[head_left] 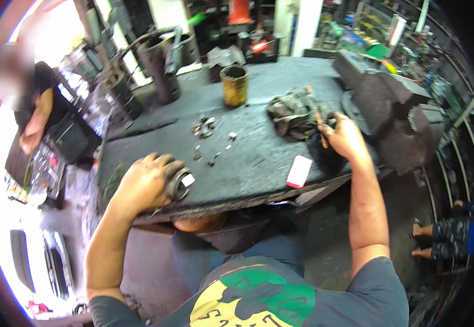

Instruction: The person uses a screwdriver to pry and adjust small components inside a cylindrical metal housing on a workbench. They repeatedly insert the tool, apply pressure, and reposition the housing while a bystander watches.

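At the near left of the table, my left hand [149,182] is closed around a dark round metal part [179,186] with a small white patch on its end. My right hand [345,137] is closed at the right side, its fingers pinching a thin orange-brown stick-like tool [319,119]; its exact kind does not show. Below those fingers is a black object [327,157], partly hidden by the hand. A crumpled grey-green rag [292,113] lies just left of the tool. Between my hands are a small metal assembly [204,127] and several tiny loose parts [214,158].
A red-and-white box [299,171] lies by the front edge of the dark table [248,180]. Farther back stands a yellow rusty can [234,86]. A big vise [389,103] takes up the right side. Tall tubes [158,71] stand behind. Another person [41,109] is at the left.
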Tool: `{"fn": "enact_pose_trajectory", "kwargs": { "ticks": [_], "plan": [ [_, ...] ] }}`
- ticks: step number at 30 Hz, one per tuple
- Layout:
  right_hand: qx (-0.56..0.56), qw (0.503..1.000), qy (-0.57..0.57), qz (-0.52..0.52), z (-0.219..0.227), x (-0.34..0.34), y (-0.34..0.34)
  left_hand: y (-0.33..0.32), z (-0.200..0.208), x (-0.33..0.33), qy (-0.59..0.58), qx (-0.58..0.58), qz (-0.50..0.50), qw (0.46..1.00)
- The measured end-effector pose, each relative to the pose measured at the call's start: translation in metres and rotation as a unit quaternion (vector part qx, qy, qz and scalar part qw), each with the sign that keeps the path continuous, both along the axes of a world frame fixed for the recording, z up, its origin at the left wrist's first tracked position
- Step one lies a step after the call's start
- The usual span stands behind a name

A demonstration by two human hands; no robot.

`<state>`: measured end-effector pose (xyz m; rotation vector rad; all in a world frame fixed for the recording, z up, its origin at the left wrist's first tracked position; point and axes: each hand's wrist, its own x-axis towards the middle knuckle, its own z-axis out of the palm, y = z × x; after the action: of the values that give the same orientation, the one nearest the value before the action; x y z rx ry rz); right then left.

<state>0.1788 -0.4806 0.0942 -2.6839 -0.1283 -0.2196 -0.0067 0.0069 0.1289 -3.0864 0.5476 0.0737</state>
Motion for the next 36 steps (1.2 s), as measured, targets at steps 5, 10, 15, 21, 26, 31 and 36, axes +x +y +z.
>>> {"fn": "enact_pose_trajectory", "kwargs": {
  "ticks": [5,10,15,21,26,31,36],
  "plan": [
    [-0.024,0.999,-0.025,0.019,-0.019,0.002,0.012,-0.002,-0.012,-0.006,0.036,-0.089,0.057,0.994],
    [0.022,0.995,-0.098,0.002,-0.026,0.000,-0.001,-0.003,-0.019,-0.011,-0.006,-0.125,0.050,0.991],
    [0.233,0.971,0.028,-0.031,-0.035,-0.022,-0.020,-0.003,-0.023,-0.017,-0.026,-0.131,0.057,0.989],
    [0.368,0.929,-0.027,-0.019,-0.036,-0.055,-0.019,0.002,-0.030,-0.016,-0.036,-0.164,0.048,0.985],
    [0.595,0.789,-0.131,0.074,-0.019,-0.083,-0.012,0.004,-0.032,-0.015,-0.044,-0.175,0.040,0.983],
    [0.620,0.757,-0.137,0.154,0.034,-0.088,-0.012,0.004,-0.032,-0.012,-0.041,-0.174,0.034,0.983],
    [0.593,0.778,-0.153,0.143,0.040,-0.122,0.019,0.005,-0.036,-0.016,-0.059,-0.179,0.032,0.982]
  ]
}}
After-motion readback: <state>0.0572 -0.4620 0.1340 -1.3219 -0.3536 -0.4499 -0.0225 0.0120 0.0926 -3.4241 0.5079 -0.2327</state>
